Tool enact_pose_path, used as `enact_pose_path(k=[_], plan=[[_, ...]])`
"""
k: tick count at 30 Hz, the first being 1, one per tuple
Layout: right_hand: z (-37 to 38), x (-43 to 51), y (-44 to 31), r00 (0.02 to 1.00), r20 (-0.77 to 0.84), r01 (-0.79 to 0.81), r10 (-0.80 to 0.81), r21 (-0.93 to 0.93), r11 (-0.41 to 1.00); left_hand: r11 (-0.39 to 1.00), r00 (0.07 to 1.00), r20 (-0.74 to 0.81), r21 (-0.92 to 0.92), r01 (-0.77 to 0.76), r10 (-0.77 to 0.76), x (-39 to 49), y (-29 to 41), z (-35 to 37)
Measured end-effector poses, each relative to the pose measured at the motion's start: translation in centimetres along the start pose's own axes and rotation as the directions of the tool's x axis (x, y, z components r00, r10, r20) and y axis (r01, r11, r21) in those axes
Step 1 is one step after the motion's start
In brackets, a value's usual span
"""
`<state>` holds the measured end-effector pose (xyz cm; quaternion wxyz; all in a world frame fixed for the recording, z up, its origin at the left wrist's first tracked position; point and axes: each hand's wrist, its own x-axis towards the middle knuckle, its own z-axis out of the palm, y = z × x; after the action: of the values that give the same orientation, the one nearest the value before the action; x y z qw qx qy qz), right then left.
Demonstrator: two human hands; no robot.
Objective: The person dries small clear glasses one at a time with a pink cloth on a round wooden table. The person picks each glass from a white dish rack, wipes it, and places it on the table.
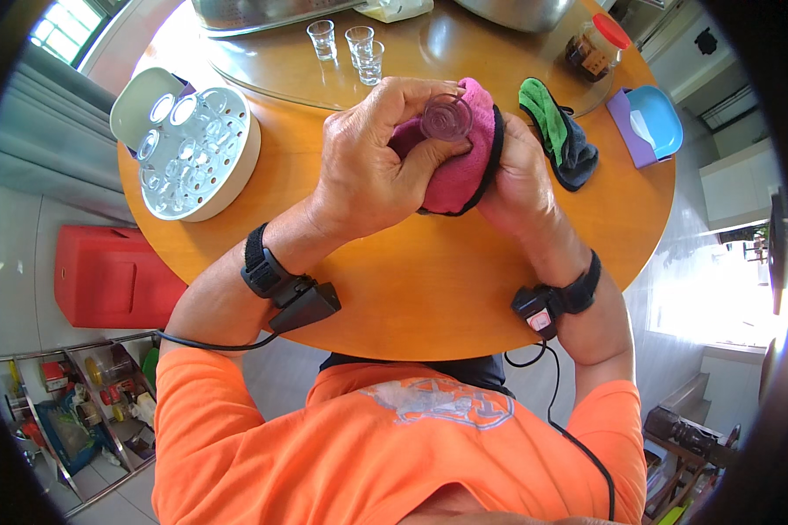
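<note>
My left hand (361, 157) grips a small clear glass (446, 117) between thumb and fingers, its round end facing up at me. A pink cloth with black edging (463, 177) is bunched around and under the glass. From the other side, my right hand (519, 174) holds the cloth, and its fingers are partly hidden behind it. Both hands are above the near half of a round wooden table (407, 289). Beyond them, three small glasses (370, 63) stand together on a glass turntable (276, 79).
To the left, a round white perforated tray (236, 187) holds several glasses, many upside down. A green and grey cloth (558, 138), a red-lidded jar (594, 52) and a blue and purple box (653, 121) lie right. Metal vessels (519, 10) stand at the back. A red stool (111, 275) is beside the table.
</note>
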<state>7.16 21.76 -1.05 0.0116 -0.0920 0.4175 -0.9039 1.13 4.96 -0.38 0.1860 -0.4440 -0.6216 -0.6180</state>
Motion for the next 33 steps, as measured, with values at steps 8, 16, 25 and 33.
enact_pose_path(k=[8,16,25,33], plan=[[0.9,0.0,0.0,0.982,-0.167,0.047,-0.092,-0.257,0.965,0.997,0.996,-0.059,0.007,-0.072,0.072,0.2,-0.1,0.0],[1.6,0.2,0.5,0.974,-0.213,0.048,-0.08,-0.15,0.987,0.998,0.998,-0.065,-0.069,0.011,-0.015,-0.2,0.1,0.5],[-0.4,0.1,-0.4,0.978,-0.164,0.1,-0.126,-0.157,0.983,0.925,0.965,-0.085,-0.317,0.209,-0.247,1.0,0.0,-1.0],[-1.7,0.3,-0.2,0.975,0.094,0.219,-0.199,-0.343,0.913,0.538,0.813,0.143,-0.684,0.493,-0.564,2.6,0.5,-3.4]])
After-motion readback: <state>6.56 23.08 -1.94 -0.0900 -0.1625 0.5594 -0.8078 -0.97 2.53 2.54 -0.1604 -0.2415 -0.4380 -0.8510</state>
